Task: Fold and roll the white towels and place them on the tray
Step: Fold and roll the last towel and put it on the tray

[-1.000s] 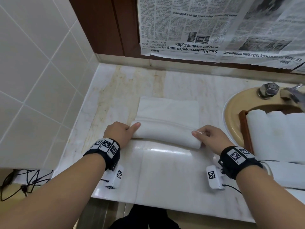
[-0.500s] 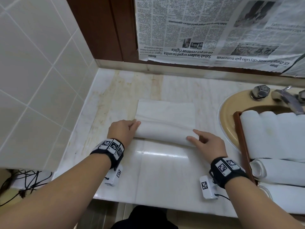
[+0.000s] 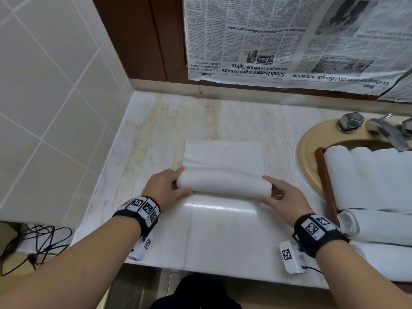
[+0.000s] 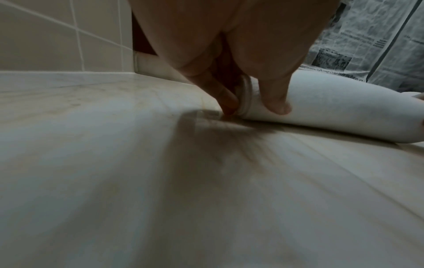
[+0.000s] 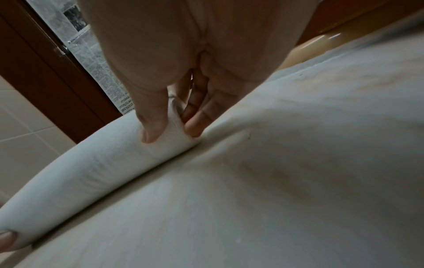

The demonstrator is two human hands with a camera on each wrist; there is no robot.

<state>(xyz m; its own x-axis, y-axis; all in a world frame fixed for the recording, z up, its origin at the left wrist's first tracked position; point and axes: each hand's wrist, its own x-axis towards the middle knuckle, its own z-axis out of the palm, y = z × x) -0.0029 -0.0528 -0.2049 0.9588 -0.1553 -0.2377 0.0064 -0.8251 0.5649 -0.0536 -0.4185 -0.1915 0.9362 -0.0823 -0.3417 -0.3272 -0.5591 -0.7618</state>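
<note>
Hands met at the half-rolled white towel [image 3: 224, 186] on the marble counter [image 3: 223, 237]: left hand [image 3: 163, 189] pinched its nine o'clock end, right hand [image 3: 284, 198] its three o'clock end, thumbs on the roll. Rolled towels [image 3: 365, 175] lay in the wooden tray [image 3: 327, 188] at three o'clock.

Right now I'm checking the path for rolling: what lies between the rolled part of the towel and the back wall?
In the head view, the towel's unrolled flat part comes first, then bare marble counter up to the wall.
</note>
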